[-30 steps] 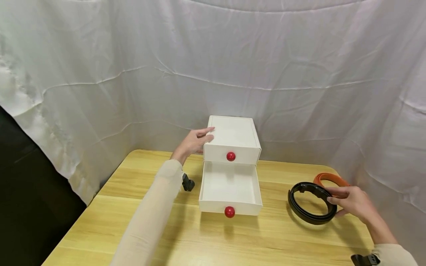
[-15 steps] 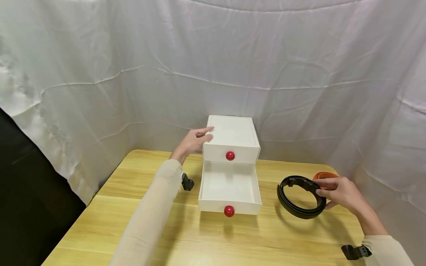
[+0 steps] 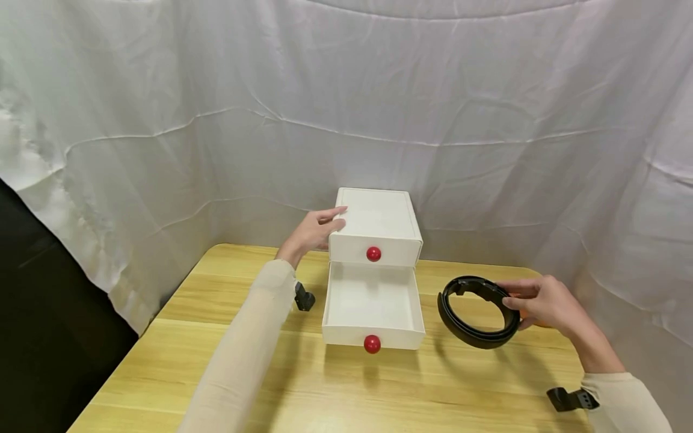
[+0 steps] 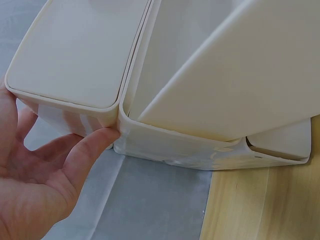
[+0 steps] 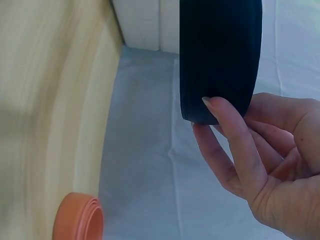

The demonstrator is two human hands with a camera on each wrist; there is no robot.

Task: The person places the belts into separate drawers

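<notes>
Black coiled belt [image 3: 476, 311] is held clear of the surface [image 3: 335, 385], at 3 o'clock from the open lower drawer [image 3: 373, 307]. Right hand [image 3: 541, 300] pinches its right rim, fingers [image 5: 227, 132] curled round the band. Orange coiled belt [image 5: 80, 220] lies on the surface near that hand, mostly hidden in the head view. Left hand [image 3: 314, 231] rests against the white drawer unit [image 3: 376, 225] at its 9 o'clock side, fingers [image 4: 87, 152] relaxed, thumb touching the corner. Red knobs [image 3: 372, 344] mark both drawer fronts.

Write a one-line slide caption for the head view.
Left hand steadies white drawer unit; right hand holds coiled black belt.
</notes>
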